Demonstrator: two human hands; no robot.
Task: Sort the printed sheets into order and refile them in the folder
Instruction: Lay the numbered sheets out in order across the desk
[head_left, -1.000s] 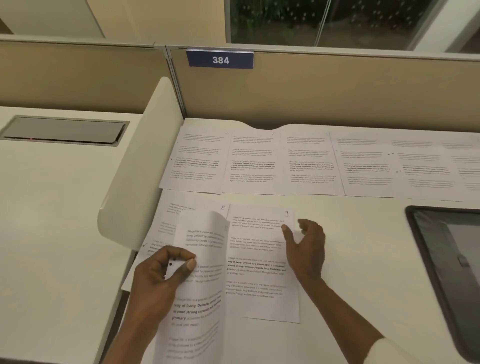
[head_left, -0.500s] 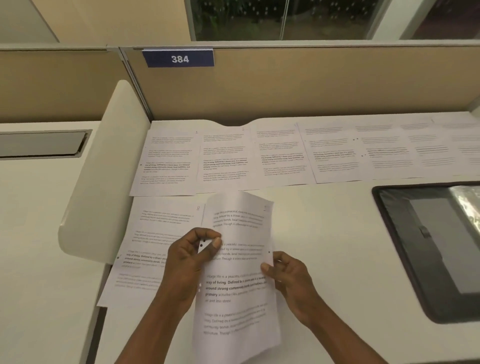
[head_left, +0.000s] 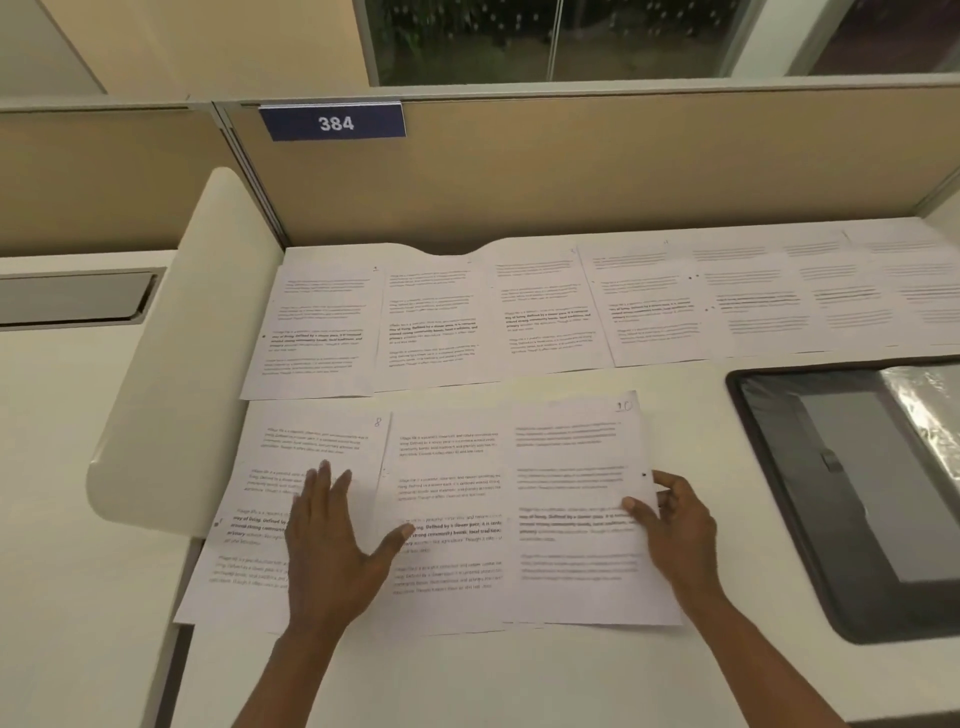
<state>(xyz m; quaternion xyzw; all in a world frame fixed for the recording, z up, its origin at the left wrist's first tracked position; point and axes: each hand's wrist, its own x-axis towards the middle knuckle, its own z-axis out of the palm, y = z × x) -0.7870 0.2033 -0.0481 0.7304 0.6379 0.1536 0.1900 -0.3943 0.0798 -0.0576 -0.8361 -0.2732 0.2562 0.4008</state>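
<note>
The desk (head_left: 519, 675) carries a back row of sheets (head_left: 436, 322) along its far edge, and what looks like the dark folder (head_left: 831, 493) lies open at its right edge. Nearer the front edge runs a second row, its edges overlapping: the sheet marked 8 (head_left: 291, 457), a middle sheet (head_left: 447, 483) and the sheet marked 10 (head_left: 571, 493). The left hand (head_left: 332, 540) presses flat, fingers spread wide on the sheet marked 8, thumb on the middle sheet. The right hand (head_left: 675, 530) pinches the right edge of the sheet marked 10. Laying out in number order seems the step in hand; next it wants letting go and squaring. Half a second ago both hands held paper off the desk, and only the sheet marked 8 lay there
</note>
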